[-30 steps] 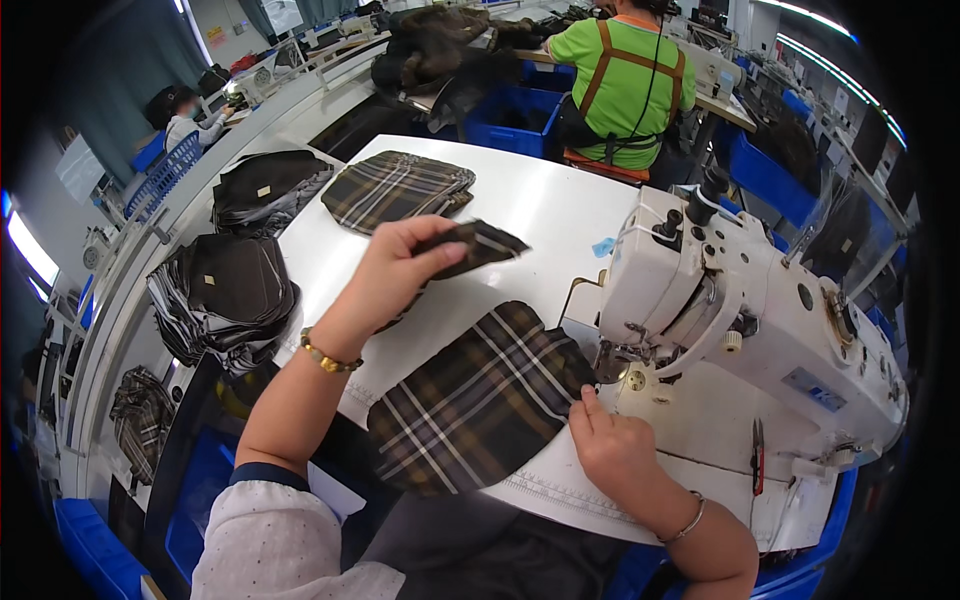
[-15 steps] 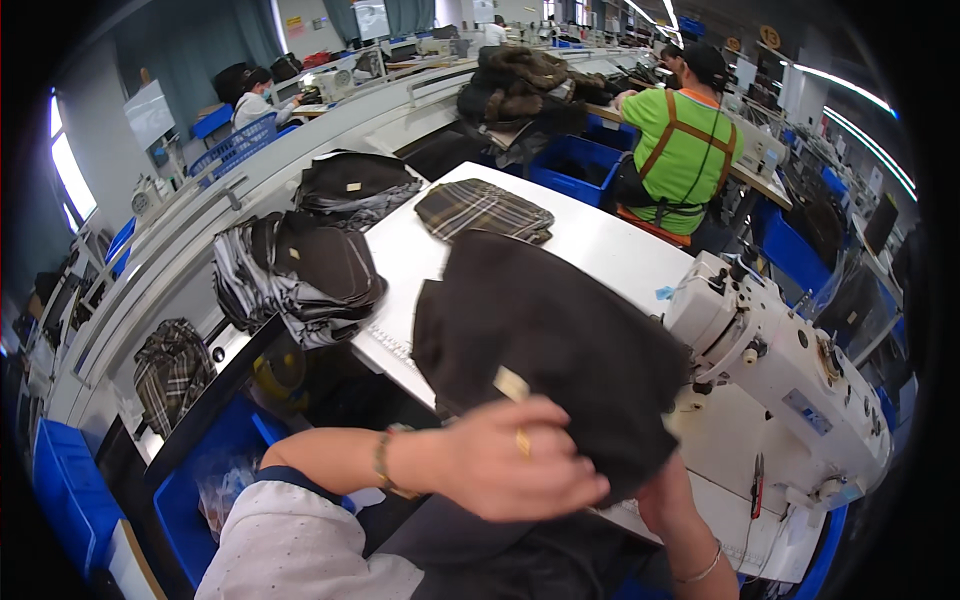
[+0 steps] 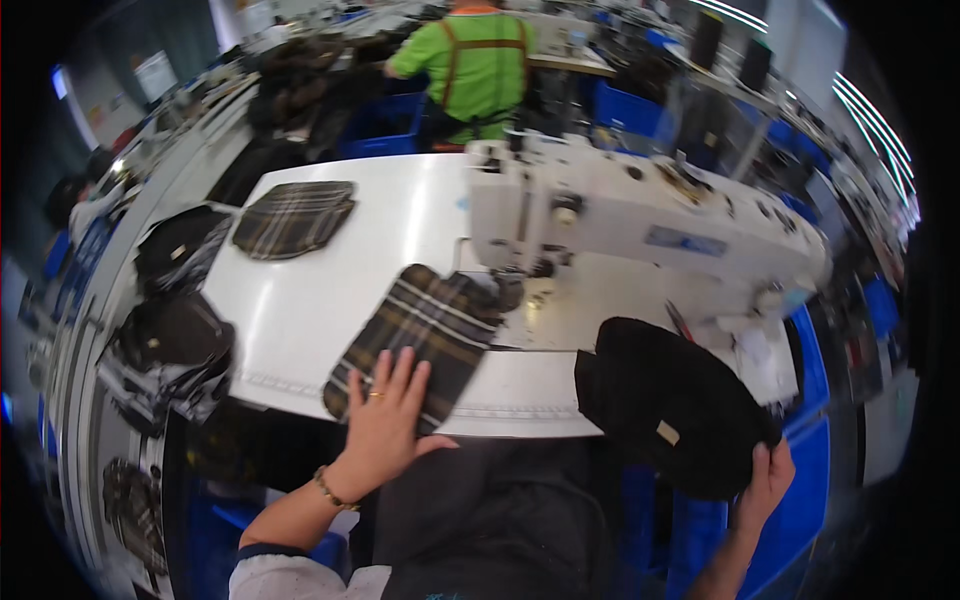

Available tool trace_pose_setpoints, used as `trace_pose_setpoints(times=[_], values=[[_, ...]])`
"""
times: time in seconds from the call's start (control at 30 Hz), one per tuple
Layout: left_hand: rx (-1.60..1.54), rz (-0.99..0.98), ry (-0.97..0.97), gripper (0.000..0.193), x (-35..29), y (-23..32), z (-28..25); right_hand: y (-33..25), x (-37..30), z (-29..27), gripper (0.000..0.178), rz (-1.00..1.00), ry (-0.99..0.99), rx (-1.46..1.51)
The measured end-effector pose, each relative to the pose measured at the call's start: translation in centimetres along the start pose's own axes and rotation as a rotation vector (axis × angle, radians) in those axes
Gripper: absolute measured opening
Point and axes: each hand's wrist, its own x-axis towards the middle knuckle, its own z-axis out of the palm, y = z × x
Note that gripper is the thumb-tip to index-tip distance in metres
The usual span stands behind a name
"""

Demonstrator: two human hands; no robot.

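Head view: plaid fabric piece [image 3: 430, 325] lies on the white table [image 3: 320, 310], plaid side up, set at a slant. Its upper right corner is right by the needle area of the sewing machine [image 3: 640, 205]; whether it sits under the foot is too blurred to tell. Left hand [image 3: 388, 415] is open, fingers spread, palm down on the lower end of that piece. Probably flat like that to press the cloth and stop it shifting or curling.

Right hand [image 3: 768, 482] grips the dark fabric piece [image 3: 670, 385] at its lower right edge, thumb on the near face. Piece hangs tilted across the front edge of the table, right of the plaid one, pale label [image 3: 667, 432] facing up. Can't tell if it touches the tabletop. Edge grip likely keeps it spread out and apart from the plaid.

Plaid stack [image 3: 295, 218] sits at the far left of the table, away from the needle, presumably to leave working room. Two dark stacks [image 3: 180, 328] are off the left edge, labels up. Red-handled tool [image 3: 680, 320] lies by the machine, partly behind the dark piece.
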Motion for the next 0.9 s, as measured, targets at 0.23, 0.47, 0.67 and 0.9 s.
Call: trace_pose_setpoints(times=[0.23,0.47,0.67,0.9], values=[[-0.219,0.12,-0.223,0.107,1.6,-2.9,-1.3,-2.2,-2.9,-15.6,0.017,-0.121,0.493,-1.093],[-0.418,0.152,-0.142,0.062,4.5,-4.1,-3.3,3.7,-6.0,-23.0,0.026,0.104,0.584,-1.257],[-0.12,-0.1,-0.196,0.038,3.1,-2.8,-1.4,13.4,-12.5,-27.9,0.026,0.774,0.592,-1.198],[-0.056,-0.029,0.025,0.042,2.5,-3.9,1.6,20.7,-16.8,-25.8,0.065,1.17,-0.267,-0.797]])
